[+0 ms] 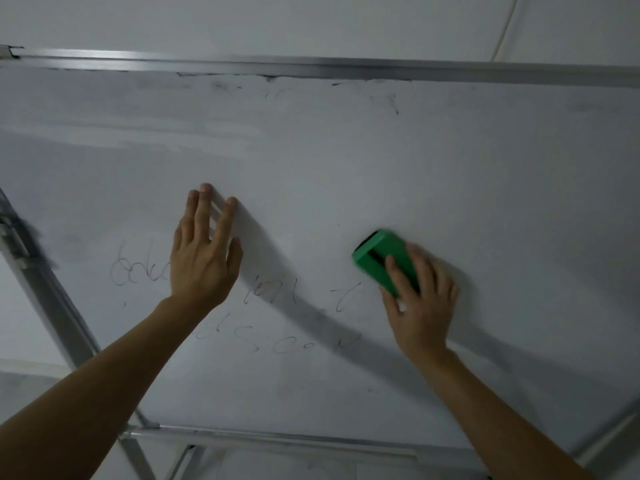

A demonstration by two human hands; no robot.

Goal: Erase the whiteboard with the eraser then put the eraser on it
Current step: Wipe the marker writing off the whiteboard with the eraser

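The whiteboard (381,161) fills most of the head view, framed in aluminium. Faint marker writing (277,327) remains in its lower middle, and grey smudges run along the top edge. My right hand (420,303) presses a green eraser (382,258) against the board, right of the writing; the eraser is blurred. My left hand (204,251) lies flat on the board with fingers spread, covering part of the writing's left end.
The board's metal frame (311,69) runs along the top, with a stand leg (45,282) slanting down the left side and a bottom rail (277,436). A white wall lies behind, with a thin cable (505,26) at the upper right.
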